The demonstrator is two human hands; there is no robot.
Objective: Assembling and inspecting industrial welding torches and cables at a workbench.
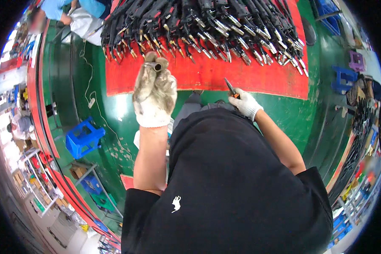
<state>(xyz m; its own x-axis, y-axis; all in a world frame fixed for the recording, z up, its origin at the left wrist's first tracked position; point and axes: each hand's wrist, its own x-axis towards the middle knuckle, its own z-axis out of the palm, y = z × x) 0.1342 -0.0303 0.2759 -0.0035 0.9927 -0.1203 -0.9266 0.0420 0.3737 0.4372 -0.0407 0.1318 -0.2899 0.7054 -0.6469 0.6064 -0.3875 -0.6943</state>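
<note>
The left hand point(154, 93), in a soiled white glove, is holding a short metal tube point(150, 64); its fingers are gripping the tube, and the tube's open round end is facing to the right. From above, this hand is overlapping the near left part of the red table point(207, 78); contact with the table surface cannot be told. The right hand point(247, 103), in a cleaner white glove, is grasping a pair of pliers point(230, 88) by the orange and black handles, with its fingers wrapping around them. The pliers' dark tip is pointing up and to the left, over the table's near edge. Many black torches point(201, 8) are lying side by side in a dense pile across the table's far part, and their metal ends are pointing toward the wearer. Left of the table, a white cord point(87, 86) is running along the green floor point(283, 114), and a blue stool point(84, 137) is standing nearby. At the upper left, another person point(55, 9) is touching a white sack point(86, 21).
</note>
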